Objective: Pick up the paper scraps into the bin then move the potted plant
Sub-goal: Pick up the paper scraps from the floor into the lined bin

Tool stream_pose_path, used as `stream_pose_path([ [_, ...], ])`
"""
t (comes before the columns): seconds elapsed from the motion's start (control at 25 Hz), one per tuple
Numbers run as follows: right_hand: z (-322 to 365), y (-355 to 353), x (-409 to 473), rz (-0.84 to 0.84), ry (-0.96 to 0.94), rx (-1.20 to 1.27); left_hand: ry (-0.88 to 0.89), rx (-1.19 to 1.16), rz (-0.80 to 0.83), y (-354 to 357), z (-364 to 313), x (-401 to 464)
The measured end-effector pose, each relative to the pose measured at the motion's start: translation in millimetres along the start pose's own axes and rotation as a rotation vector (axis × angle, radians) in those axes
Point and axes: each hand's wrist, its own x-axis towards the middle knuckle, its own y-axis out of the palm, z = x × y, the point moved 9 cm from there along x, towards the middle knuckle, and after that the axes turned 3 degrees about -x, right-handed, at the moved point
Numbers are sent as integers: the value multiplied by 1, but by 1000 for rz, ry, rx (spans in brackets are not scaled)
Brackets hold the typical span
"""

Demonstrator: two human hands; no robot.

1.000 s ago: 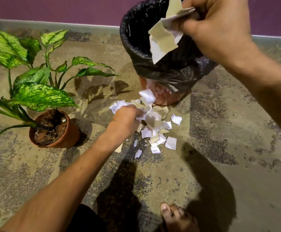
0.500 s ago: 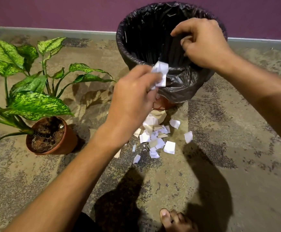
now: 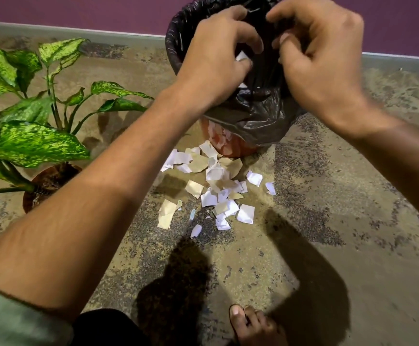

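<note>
Honestly, the risks first, then the layout:
Spill risk: I hold both hands over the mouth of the bin (image 3: 178,53); my left hand (image 3: 216,61) has its fingers curled and a white scrap (image 3: 241,56) shows between them, so I judge it is gripping paper; if I let go too near the rim, pieces could slide down the outside of the black liner (image 3: 256,116) and join the pile on the floor.
Liner risk: my right hand (image 3: 321,63) is curled beside the left one; whether it pinches the liner, a scrap, or nothing I cannot tell; a tug on loose plastic could pull it off the rim or tip the bin.
Plant risk: my left forearm passes just beside the leaves of the potted plant (image 3: 28,143); a careless sweep back down could knock it.
Scraps on floor: the paper scraps (image 3: 216,186) lie heaped against the foot of the bin, below and nearer to me than both hands, well apart from them; plenty remain.
Plant position: it stands on the floor to the left of the scraps, untouched; moving it comes later, I judge.
Foot: my bare foot (image 3: 253,325) rests near the bottom edge, clear of the pile.
</note>
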Motion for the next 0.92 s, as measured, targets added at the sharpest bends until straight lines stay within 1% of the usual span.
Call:
stream_pose_path([
  [0.04, 2, 0, -7, 5, -17, 25, 21, -36, -48, -6, 0, -9],
  [0.12, 14, 5, -29, 28, -93, 79, 125, -86, -220, -23, -1, -38],
  [0.16, 20, 13, -44, 69, -147, 84, 182, -93, -274, -24, 1, -56],
  [0.2, 24, 25, -62, 142, -206, 71, 226, -85, -289, -20, 5, -78],
  [0.24, 23, 42, -81, 252, -262, 43, 245, -68, -268, -10, 12, -102],
  [0.32, 4, 89, -125, 588, -310, -83, 187, -35, -148, 15, 36, -144],
  [0.36, -17, 110, -148, 786, -273, -192, 108, -23, -38, 32, 53, -159],
  [0.4, -40, 125, -171, 965, -227, -314, -5, 11, 112, 53, 74, -173],
  [0.44, -64, 134, -192, 1108, -167, -410, -137, 78, 295, 75, 96, -187],
  [0.52, -105, 142, -224, 1288, -3, -521, -408, 174, 611, 108, 140, -226],
  [0.56, -120, 144, -234, 1343, 94, -539, -527, 172, 720, 119, 156, -245],
  [0.6, -132, 147, -243, 1387, 184, -535, -624, 142, 793, 128, 166, -262],
  [0.64, -139, 151, -250, 1421, 241, -528, -703, 105, 839, 136, 172, -277],
  [0.68, -141, 158, -255, 1443, 255, -525, -762, 83, 874, 142, 175, -288],
  [0.76, -132, 175, -258, 1461, 209, -515, -817, 110, 918, 150, 174, -300],
  [0.92, -90, 209, -251, 1411, 83, -418, -818, 138, 910, 158, 164, -296],
])
